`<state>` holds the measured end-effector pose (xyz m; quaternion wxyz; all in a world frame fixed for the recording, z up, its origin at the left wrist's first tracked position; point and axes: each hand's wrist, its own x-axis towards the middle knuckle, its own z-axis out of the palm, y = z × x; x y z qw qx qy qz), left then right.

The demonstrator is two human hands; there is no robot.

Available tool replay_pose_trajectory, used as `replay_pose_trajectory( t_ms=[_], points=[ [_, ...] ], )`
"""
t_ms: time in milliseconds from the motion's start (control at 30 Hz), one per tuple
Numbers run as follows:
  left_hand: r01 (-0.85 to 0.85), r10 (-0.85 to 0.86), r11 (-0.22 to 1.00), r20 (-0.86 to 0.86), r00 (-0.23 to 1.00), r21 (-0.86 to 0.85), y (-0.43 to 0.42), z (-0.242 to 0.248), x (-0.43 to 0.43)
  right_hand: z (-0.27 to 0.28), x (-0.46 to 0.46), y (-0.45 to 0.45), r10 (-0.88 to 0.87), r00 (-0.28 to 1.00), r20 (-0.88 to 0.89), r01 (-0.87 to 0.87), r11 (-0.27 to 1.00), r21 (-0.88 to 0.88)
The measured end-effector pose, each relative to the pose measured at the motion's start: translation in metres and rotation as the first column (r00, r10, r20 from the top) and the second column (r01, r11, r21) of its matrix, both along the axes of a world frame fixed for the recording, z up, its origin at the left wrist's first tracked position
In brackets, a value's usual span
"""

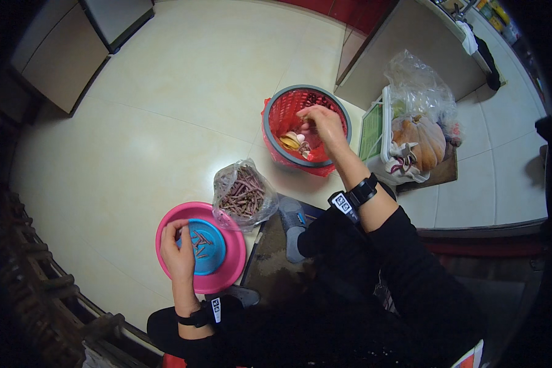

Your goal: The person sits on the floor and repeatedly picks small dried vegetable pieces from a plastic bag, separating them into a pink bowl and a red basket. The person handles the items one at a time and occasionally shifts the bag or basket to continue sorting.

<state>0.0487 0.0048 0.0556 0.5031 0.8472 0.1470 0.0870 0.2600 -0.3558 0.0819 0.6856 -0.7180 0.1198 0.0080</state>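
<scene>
My left hand is over the left side of a blue plastic bowl, its thumb and fingertips near the rim. Several short purple bean pieces lie in the bowl, which sits inside a larger pink basin. Against the basin rests a clear plastic bag of purple string beans. My right hand reaches over a waste basket lined with a red plastic bag, its fingers bent downward. Food scraps lie inside. Whether either hand pinches something small is unclear.
At right, a pumpkin, garlic bulbs and a clear bag fill a white container beside a cabinet. My slippered foot is on a dark mat. A wooden rack lines the left edge.
</scene>
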Motion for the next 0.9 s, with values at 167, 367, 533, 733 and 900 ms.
replay_pose_trajectory(
  t_ms=[167, 367, 533, 733, 900],
  points=[
    [0.141, -0.067, 0.964, -0.31, 0.948, 0.224, 0.033, -0.047, -0.038, -0.035, 0.017, -0.035, -0.08, 0.997, -0.013, 0.061, 0.849, -0.525],
    [0.291, -0.104, 0.861, -0.416, 0.903, 0.416, 0.03, -0.054, -0.043, 0.009, 0.02, -0.045, -0.126, 0.986, -0.107, 0.162, 0.613, 0.773],
    [0.231, -0.216, 0.969, -0.156, 0.964, 0.087, 0.015, -0.023, -0.027, 0.093, 0.029, -0.068, -0.269, 0.949, 0.162, -0.002, 0.511, 0.86],
    [0.143, -0.143, 0.986, 0.004, 0.99, -0.089, 0.004, 0.011, -0.026, 0.063, -0.002, 0.017, 0.07, 0.996, 0.047, -0.082, 0.648, 0.758],
    [0.113, -0.114, 0.993, -0.035, 0.993, -0.017, -0.006, 0.031, -0.02, -0.031, -0.042, 0.087, 0.327, 0.91, -0.256, -0.165, 0.85, 0.5]
  ],
)
